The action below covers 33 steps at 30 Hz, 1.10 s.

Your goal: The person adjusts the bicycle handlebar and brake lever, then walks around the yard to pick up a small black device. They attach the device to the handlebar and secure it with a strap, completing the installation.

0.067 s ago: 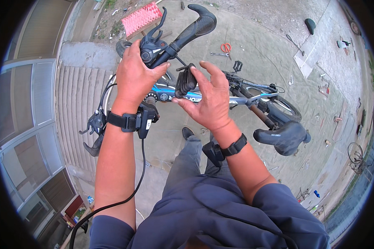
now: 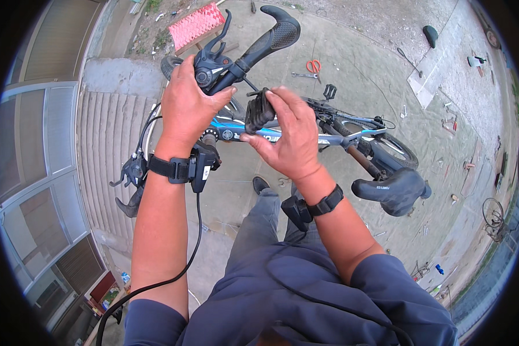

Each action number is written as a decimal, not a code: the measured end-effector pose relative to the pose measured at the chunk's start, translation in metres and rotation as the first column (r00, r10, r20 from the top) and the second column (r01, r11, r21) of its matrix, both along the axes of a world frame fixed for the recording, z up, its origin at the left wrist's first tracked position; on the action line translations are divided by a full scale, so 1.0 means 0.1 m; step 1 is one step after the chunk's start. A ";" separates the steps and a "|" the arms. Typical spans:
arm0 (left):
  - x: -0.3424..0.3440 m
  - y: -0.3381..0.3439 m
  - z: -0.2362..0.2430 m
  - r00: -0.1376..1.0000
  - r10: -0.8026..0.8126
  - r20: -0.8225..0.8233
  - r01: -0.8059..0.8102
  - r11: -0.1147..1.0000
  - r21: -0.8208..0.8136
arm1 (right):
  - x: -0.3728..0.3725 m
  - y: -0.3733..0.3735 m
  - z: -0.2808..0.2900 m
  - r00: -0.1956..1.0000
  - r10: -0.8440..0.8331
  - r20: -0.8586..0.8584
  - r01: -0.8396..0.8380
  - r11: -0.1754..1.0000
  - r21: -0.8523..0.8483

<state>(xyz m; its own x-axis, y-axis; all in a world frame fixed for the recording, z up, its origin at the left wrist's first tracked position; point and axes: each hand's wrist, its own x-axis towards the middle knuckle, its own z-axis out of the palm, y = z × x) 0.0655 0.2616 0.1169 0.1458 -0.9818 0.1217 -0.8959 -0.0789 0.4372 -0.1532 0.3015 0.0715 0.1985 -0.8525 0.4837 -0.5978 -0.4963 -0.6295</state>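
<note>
My left hand (image 2: 185, 112) is closed around the handlebar beside the black brake lever and shifter (image 2: 206, 70). From there the dark rubber grip (image 2: 273, 42) angles up and to the right. A black folding hex key set (image 2: 259, 114) is in my right hand (image 2: 294, 135), between the fingertips above and the thumb below. One thin key sticks out of it leftward, close to the underside of the handlebar; whether its tip sits in a bolt I cannot tell. Below lies the blue bicycle frame (image 2: 232, 124).
The black saddle (image 2: 389, 193) is at the right, detached-looking tools such as red-handled scissors (image 2: 313, 67) and a wrench (image 2: 303, 75) lie beyond the bicycle. A pink woven-top stool (image 2: 196, 26) stands at the far left. Ribbed steps (image 2: 106, 155) run along the left.
The raised fingers of my right hand have come down and together over the hex key set, which has turned slightly. My left hand has stayed in place.
</note>
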 end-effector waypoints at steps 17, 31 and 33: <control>-0.02 -0.01 0.02 1.000 -0.006 0.007 0.006 1.000 0.000 | 0.08 -0.65 -0.72 0.391 -0.722 0.571 -0.799 0.042 0.599; -0.02 -0.01 0.03 1.000 -0.006 0.000 0.006 1.000 0.011 | 0.03 -0.19 -0.66 0.988 -0.038 0.152 0.003 0.974 0.225; -0.03 0.00 0.03 1.000 -0.008 -0.003 0.008 1.000 0.001 | 0.12 -0.24 -0.70 0.982 -0.099 0.161 0.062 0.974 0.218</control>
